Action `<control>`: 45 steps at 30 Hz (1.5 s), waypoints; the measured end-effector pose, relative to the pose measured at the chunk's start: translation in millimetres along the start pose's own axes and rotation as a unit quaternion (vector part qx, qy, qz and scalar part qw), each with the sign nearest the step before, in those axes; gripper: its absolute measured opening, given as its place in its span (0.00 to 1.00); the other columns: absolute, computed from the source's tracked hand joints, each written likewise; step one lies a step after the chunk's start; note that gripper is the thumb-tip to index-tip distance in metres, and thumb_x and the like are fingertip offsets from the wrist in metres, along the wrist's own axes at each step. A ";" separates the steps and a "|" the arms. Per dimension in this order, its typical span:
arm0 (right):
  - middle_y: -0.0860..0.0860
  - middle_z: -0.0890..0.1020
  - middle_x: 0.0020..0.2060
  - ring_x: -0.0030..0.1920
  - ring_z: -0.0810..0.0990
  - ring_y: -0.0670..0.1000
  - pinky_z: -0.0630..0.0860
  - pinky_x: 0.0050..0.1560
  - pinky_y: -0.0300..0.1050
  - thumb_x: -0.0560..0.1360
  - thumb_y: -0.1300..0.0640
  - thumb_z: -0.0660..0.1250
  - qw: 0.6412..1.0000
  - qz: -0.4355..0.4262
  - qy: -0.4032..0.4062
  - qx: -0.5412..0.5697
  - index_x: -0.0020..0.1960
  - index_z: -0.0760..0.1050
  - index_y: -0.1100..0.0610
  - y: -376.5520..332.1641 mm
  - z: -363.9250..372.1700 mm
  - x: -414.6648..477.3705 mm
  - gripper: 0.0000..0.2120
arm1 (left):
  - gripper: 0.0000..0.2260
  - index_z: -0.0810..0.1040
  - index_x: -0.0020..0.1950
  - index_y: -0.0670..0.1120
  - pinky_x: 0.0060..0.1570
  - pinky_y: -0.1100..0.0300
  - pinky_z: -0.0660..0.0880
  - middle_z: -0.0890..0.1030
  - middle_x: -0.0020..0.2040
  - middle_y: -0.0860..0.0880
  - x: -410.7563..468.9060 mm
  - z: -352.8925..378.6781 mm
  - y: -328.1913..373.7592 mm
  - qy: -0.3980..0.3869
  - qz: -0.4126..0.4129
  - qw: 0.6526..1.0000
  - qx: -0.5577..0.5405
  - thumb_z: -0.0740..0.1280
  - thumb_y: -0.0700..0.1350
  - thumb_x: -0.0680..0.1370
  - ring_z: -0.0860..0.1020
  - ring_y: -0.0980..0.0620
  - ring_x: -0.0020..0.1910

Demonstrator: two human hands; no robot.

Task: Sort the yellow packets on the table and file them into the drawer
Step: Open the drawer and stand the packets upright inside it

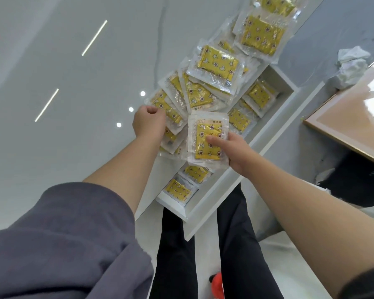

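Note:
Several yellow packets in clear wrappers lie overlapping in a row along the edge of the glossy grey table (73,104). My right hand (233,151) pinches one yellow packet (205,139) by its right side, thumb on top, holding it over the open white drawer (229,186). My left hand (148,121) has curled fingers on the edge of another packet (166,108) in the pile on the table. More yellow packets lie inside the drawer, two near its front (178,189) and several further back (257,96).
The drawer sticks out from under the table toward my legs. A crumpled white wrapper (350,65) lies to the right of a tan board with a gold edge (354,119). An orange object (217,285) is on the floor by my feet.

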State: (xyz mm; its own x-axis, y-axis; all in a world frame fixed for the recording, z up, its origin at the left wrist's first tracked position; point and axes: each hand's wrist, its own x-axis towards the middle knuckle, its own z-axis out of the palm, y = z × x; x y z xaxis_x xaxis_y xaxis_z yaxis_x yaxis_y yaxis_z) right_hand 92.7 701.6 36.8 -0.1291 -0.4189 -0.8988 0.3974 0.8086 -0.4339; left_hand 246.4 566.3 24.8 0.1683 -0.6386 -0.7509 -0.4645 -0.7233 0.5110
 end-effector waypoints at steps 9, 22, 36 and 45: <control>0.54 0.85 0.51 0.52 0.84 0.55 0.79 0.57 0.56 0.76 0.60 0.70 0.999 -0.005 0.003 0.054 0.55 0.77 0.54 -14.1 -29.1 -3.1 0.08 | 0.12 0.75 0.48 0.46 0.28 0.63 0.67 0.79 0.36 0.50 -2.4 37.3 33.6 -0.038 -0.040 0.997 -0.045 0.72 0.50 0.73 0.76 0.51 0.34; 0.55 0.84 0.54 0.56 0.83 0.56 0.77 0.61 0.59 0.75 0.59 0.71 0.999 0.001 0.014 0.038 0.54 0.78 0.54 -11.6 -49.3 2.7 0.08 | 0.05 0.79 0.48 0.47 0.41 0.60 0.76 0.82 0.45 0.50 1.1 34.9 35.0 -0.052 -0.023 0.998 -0.021 0.73 0.43 0.74 0.79 0.52 0.41; 0.55 0.84 0.54 0.54 0.83 0.56 0.78 0.58 0.56 0.76 0.62 0.69 0.997 0.054 0.000 0.051 0.57 0.77 0.57 19.5 -36.5 -16.1 0.10 | 0.07 0.79 0.51 0.46 0.57 0.44 0.78 0.83 0.53 0.41 -54.9 -52.7 -43.0 -0.137 -0.005 0.990 -0.040 0.69 0.38 0.74 0.82 0.42 0.53; 0.49 0.82 0.43 0.46 0.81 0.51 0.78 0.45 0.45 0.76 0.57 0.70 0.976 -0.001 0.130 -0.175 0.44 0.75 0.51 15.8 -109.8 20.7 0.04 | 0.11 0.73 0.51 0.51 0.50 0.49 0.80 0.83 0.50 0.45 -83.1 58.3 -97.4 -0.230 -0.030 0.970 0.068 0.70 0.37 0.76 0.83 0.48 0.47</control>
State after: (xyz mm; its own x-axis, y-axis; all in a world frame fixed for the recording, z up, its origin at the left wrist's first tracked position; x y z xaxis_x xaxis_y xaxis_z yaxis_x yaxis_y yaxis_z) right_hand -3.4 751.0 4.4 -0.3732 -0.3388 -0.8637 0.0681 0.9184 -0.3896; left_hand 227.0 705.2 13.0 -0.1921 -0.3893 -0.9009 -0.5823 -0.6937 0.4239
